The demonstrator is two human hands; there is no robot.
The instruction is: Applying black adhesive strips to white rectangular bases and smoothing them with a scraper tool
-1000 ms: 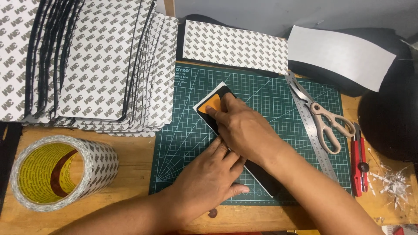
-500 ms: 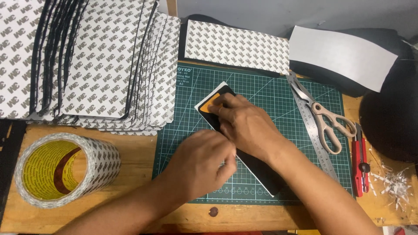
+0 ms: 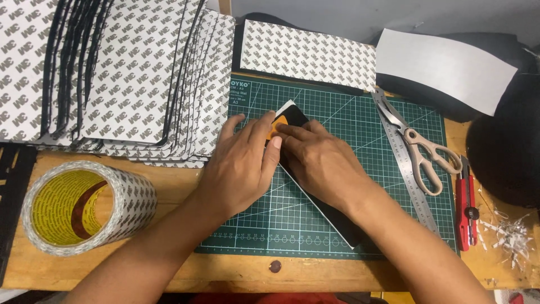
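A long black strip (image 3: 332, 217) with a white edge lies slantwise on the green cutting mat (image 3: 360, 124). An orange patch (image 3: 277, 126) shows at its upper end. My left hand (image 3: 242, 163) lies over the strip's upper left side, its fingertips on the orange patch. My right hand (image 3: 323, 163) presses flat on the middle of the strip, fingertips meeting the left ones at the patch. Both hands hide most of the strip's upper half.
A stack of black-edged patterned sheets (image 3: 124, 73) fills the upper left. A big tape roll (image 3: 84, 205) stands at the left front. Scissors (image 3: 422, 157), a steel ruler (image 3: 413, 188) and a red utility knife (image 3: 466, 205) lie on the right. Paper scraps (image 3: 512, 236) litter the far right.
My left hand slid from the strip's lower part up to its top end, beside the right fingertips. The right hand stayed on the strip.
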